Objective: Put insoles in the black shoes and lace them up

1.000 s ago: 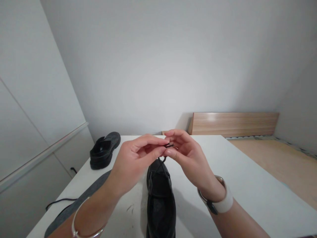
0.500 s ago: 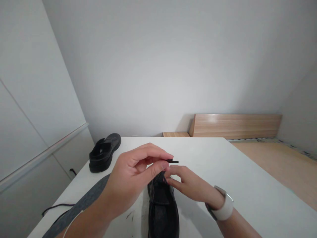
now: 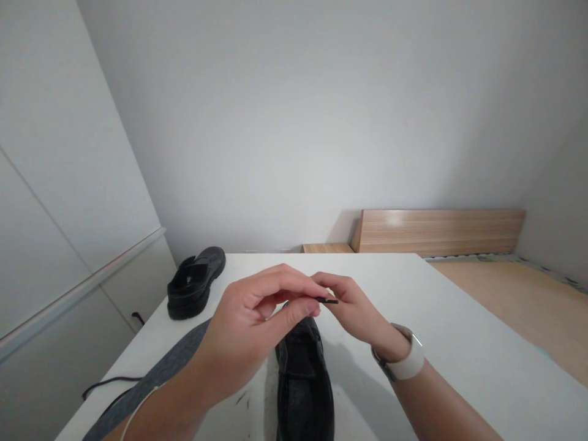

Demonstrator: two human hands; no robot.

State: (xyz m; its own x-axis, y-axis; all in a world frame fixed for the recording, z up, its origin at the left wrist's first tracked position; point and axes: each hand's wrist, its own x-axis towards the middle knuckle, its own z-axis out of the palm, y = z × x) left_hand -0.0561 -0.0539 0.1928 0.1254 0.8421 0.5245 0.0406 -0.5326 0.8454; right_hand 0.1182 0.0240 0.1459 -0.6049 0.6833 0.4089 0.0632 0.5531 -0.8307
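My left hand (image 3: 257, 331) is closed in a pinch on a black shoelace (image 3: 329, 301), whose stiff, straight end sticks out to the right past the fingertips. Just beyond it, my right hand (image 3: 351, 306) has its fingers bent inward; their tips are hidden behind the left fingers, so what they grip does not show. Under both hands a black shoe (image 3: 303, 367) stands on the white table, its opening towards me. The left hand covers part of the shoe's front.
A second black shoe (image 3: 195, 285) rests at the table's far left corner. Grey cloth (image 3: 179, 352) lies under my left forearm, with a black cord (image 3: 110, 381) beside it. The white table (image 3: 390, 275) meets a wall behind; a wooden headboard (image 3: 441, 233) stands at right.
My right hand has risen from beside the shoe's upper to the level of the left fingertips. The left hand has shifted slightly right, still pinching the shoelace.
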